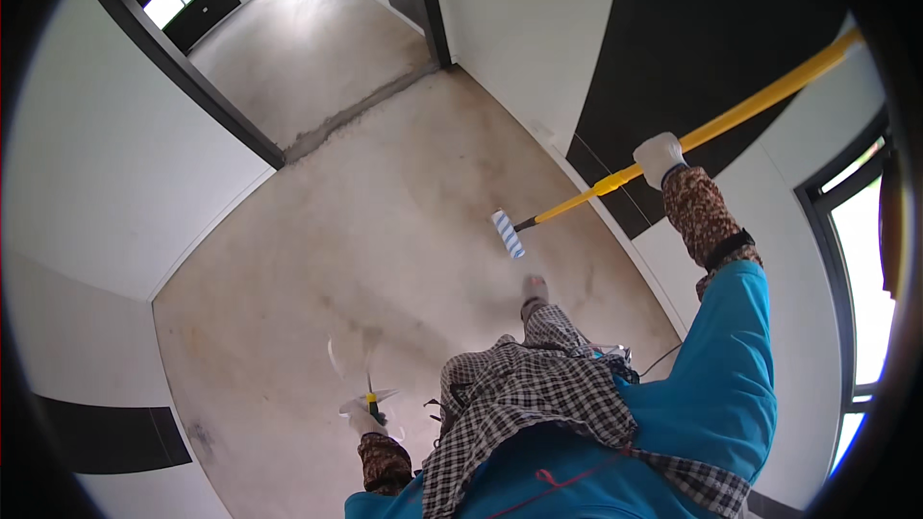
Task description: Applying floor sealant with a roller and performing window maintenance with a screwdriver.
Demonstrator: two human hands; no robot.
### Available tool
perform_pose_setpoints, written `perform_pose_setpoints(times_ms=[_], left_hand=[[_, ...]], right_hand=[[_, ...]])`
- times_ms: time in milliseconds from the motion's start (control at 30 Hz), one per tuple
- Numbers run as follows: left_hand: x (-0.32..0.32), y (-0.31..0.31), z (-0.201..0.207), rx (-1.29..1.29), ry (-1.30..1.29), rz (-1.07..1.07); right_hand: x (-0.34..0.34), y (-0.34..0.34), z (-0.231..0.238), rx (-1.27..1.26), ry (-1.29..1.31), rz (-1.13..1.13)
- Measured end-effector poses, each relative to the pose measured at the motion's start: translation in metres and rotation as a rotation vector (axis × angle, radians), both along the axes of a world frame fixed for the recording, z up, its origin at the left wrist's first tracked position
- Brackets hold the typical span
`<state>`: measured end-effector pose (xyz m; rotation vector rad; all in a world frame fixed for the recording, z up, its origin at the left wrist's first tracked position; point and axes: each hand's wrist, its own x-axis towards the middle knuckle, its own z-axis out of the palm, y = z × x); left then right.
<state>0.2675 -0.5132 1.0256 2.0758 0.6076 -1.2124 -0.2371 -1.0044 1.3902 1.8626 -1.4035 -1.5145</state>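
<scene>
My right hand (659,158), in a white glove, is closed around the long yellow pole (760,106) of a paint roller. The blue-and-white striped roller sleeve (509,234) is at the pole's lower end, over the floor ahead of my foot. Low on the left, my left hand (362,418) is closed on a thin tool with a yellow-and-dark handle (373,404); its kind is hard to make out. Clear or whitish plastic (386,394) shows around that hand, partly blurred. A checked apron (519,389) covers my front.
Bare, stained concrete floor (288,259) spreads ahead. A doorway with a dark frame (183,62) and a rough threshold strip (356,113) opens to another room. White wall (115,163) stands left; a black wall panel (673,48) and a window (856,259) are right. A cable (661,359) hangs near my hip.
</scene>
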Motion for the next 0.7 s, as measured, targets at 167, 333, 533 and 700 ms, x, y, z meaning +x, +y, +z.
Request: perform_pose_setpoints(times_ms=[167, 333, 533, 700], left_hand=[[0.002, -0.002, 0.02, 0.026, 0.0, -0.046], [0.049, 0.002, -0.005, 0.151, -0.022, -0.151], [0.072, 0.044, 0.024, 0.149, -0.102, -0.103], [0.04, 0.027, -0.009, 0.098, -0.098, -0.014]], right_hand=[[-0.06, 0.012, 0.038, -0.07, 0.042, 0.005], [-0.045, 0.031, 0.055, -0.139, 0.087, -0.119], [-0.03, 0.083, 0.053, -0.109, 0.083, -0.196], [-0.014, 0.026, 0.049, -0.137, 0.0, -0.09]])
